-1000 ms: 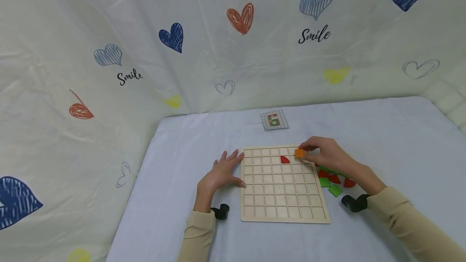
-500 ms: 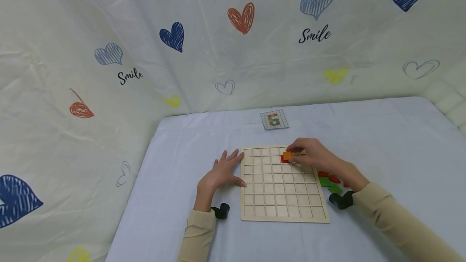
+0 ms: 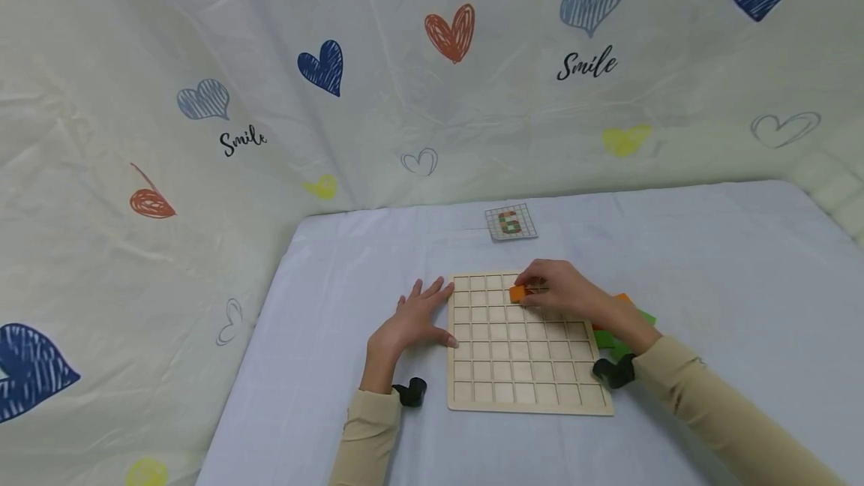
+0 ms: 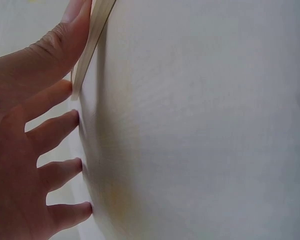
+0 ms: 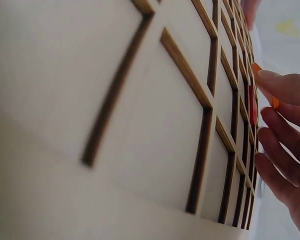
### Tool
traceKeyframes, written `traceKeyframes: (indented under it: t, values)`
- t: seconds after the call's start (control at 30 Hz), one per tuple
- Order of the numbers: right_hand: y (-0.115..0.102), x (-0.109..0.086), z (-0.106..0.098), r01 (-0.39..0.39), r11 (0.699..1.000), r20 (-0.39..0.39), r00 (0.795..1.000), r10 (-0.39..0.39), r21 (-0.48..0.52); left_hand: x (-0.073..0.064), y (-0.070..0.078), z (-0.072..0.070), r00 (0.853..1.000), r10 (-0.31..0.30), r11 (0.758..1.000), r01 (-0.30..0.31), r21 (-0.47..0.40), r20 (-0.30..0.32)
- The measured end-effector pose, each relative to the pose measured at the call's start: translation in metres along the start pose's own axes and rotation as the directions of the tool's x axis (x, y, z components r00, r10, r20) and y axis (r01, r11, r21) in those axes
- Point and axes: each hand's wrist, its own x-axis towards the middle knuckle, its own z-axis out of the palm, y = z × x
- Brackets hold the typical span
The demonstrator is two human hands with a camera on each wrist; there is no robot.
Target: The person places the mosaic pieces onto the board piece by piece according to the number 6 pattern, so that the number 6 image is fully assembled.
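My left hand (image 3: 413, 319) lies spread at the left edge of a wooden grid board (image 3: 499, 372), with thumb and a fingertip touching that edge. In the left wrist view, the thumb rests along the board's side (image 4: 92, 47). Over the board's upper rows, my right hand (image 3: 563, 291) pinches an orange square tile (image 3: 517, 294) between thumb and fingers. The right wrist view shows a red tile (image 5: 252, 105) in the grid just beside these fingers. Most of that red tile is hidden by the right hand in the head view.
Loose green tiles (image 3: 604, 339) and an orange tile (image 3: 624, 298) lie right of the board, partly under the right forearm. A small gridded pattern card (image 3: 511, 222) lies behind the board on the white cloth (image 3: 378, 246). Black devices (image 3: 614, 371) sit at both wrists.
My right hand has moved left across the board's upper rows with the orange square tile, passing over the red tile. The left hand has stayed at the board's edge.
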Motion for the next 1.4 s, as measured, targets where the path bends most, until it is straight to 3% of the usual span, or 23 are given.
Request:
traceKeyframes:
  t: [0.17,0.53,0.87,1.17,1.4]
  values:
    - [-0.003,0.003,0.003,-0.035,0.999,0.032,0.999,0.035,-0.027,0.0,0.001,0.001,1.0,-0.001,1.0,0.001,-0.007,-0.001]
    - [-0.011,0.004,0.006,-0.034,0.994,0.044,0.998,0.039,-0.109,0.0,0.001,0.001,1.0,-0.006,1.0,0.006,0.004,0.005]
    - [-0.007,0.003,0.004,-0.004,0.992,0.01,1.0,0.005,-0.124,0.0,0.002,-0.001,1.0,0.002,1.0,-0.002,-0.01,0.004]
    - [-0.001,-0.013,-0.008,-0.029,0.99,-0.02,0.999,0.026,-0.14,0.0,0.0,0.0,1.0,-0.003,1.0,0.003,-0.004,0.009]
    - [0.004,-0.035,-0.023,-0.099,0.988,-0.021,0.995,0.097,-0.12,0.001,0.0,0.0,1.0,0.002,1.0,-0.002,0.005,0.006]
